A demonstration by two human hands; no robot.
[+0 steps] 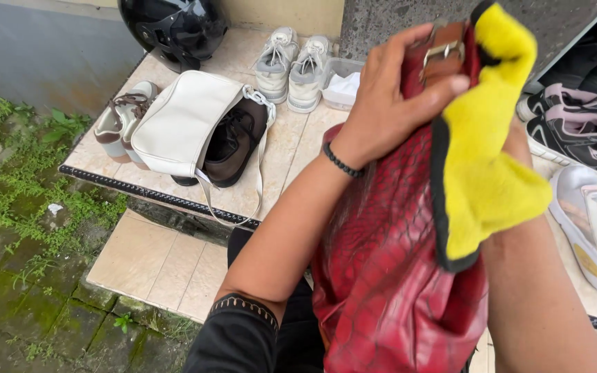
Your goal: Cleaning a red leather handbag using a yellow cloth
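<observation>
Red bag (388, 276) 1 | yellow cloth (485, 166) 1 | left hand (388, 103) grips bag | right hand hidden, grip unclear

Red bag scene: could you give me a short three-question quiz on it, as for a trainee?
1. True or false: the left hand grips the red bag by its brown buckled strap.
2. What colour is the cloth lying against the bag?
3. Which item rests on the brown shoes: A) black helmet, B) white handbag, C) clear plastic box?

Key: 1 true; 2 yellow with a black edge; 3 B. The right hand is hidden behind the cloth.
</observation>
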